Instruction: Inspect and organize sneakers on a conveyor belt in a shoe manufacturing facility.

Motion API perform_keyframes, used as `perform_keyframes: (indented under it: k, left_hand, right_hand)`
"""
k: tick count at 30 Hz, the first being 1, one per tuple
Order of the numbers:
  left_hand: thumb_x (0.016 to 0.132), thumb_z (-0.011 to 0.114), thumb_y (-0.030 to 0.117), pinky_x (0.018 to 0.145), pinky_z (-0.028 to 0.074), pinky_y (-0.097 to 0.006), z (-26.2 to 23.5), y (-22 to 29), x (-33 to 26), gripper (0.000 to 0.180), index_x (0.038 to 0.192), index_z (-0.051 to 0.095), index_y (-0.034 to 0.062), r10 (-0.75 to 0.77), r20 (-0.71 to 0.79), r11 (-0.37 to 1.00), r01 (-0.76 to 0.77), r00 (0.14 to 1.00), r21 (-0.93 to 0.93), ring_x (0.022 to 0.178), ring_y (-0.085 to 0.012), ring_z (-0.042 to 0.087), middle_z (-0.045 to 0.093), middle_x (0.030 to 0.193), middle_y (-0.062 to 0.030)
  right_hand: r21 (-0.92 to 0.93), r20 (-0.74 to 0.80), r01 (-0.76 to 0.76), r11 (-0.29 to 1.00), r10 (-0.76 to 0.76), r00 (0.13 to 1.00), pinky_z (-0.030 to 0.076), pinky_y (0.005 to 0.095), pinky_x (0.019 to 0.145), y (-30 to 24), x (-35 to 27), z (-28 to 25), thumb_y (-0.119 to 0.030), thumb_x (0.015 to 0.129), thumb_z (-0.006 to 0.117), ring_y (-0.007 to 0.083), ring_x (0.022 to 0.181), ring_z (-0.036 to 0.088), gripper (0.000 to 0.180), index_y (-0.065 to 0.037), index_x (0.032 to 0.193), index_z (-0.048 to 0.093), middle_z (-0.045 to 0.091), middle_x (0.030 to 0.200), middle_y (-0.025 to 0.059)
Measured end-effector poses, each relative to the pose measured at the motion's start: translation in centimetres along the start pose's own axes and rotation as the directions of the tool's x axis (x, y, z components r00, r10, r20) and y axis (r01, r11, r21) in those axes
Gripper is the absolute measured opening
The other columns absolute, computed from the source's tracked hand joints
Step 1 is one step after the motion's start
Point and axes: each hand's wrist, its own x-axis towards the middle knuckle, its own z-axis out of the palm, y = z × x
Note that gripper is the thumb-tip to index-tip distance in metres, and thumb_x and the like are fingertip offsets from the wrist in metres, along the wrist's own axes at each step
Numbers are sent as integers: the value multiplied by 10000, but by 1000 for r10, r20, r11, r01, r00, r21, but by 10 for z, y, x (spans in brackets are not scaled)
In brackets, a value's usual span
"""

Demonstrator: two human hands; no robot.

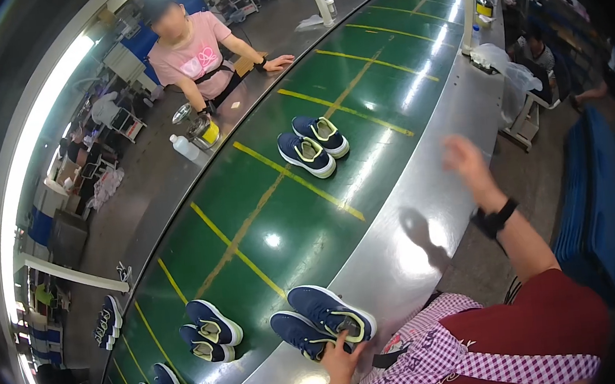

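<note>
At the near edge of the belt, my left hand (341, 360) is closed on the heel ends of a pair of navy sneakers (325, 309) with white soles and pale yellow-green linings. Its fingers reach in at the collars, where they are partly hidden. The pair rests partly over the metal ledge, toes pointing away to the left. My right hand (469, 164) is raised above the ledge, away from the shoes, with fingers loosely bent and apart. It is slightly blurred, and nothing shows in it. A dark band circles each wrist.
A green conveyor belt (267, 229) with yellow cross lines carries more navy sneakers (312, 147). Along its near side runs a metal ledge (386, 273). Across it stands a person in a pink shirt (198, 51), near a white bottle (185, 147) and a metal can (205, 131). Blue panels (582, 202) stand at right.
</note>
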Motion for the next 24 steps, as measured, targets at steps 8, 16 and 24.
perform_keyframes:
  k: [8, 16, 24]
  left_hand:
    - [602, 791, 435, 647, 488, -396, -2, -9, -11, 558, 1098, 640, 230, -57, 13, 998, 57, 998, 33, 752, -314, 607, 576, 808, -110]
    - [597, 808, 402, 614, 463, -411, 2, -2, -6, 557, 1095, 642, 217, -48, -28, 999, 48, 998, 9, 710, -316, 583, 552, 774, -115]
    - [558, 831, 387, 634, 475, -391, -4, -2, -11, 580, 1091, 659, 238, -122, 1, 992, 122, 993, 36, 700, -301, 584, 553, 761, -95]
  right_hand:
    - [-340, 932, 554, 760, 350, 92, 504, 439, 733, 56, -160, 50, -172, 875, 445, 332, 856, 638, 256, -90, 1079, 577, 645, 889, 176]
    - [-207, 970, 606, 769, 241, 25, 508, 443, 675, 80, -157, 70, -120, 840, 470, 329, 832, 643, 203, -69, 988, 600, 656, 843, 155]
    - [-149, 989, 655, 740, 120, 89, 501, 433, 567, 79, -156, 81, -109, 806, 501, 324, 717, 650, 112, -28, 866, 551, 621, 686, 150]
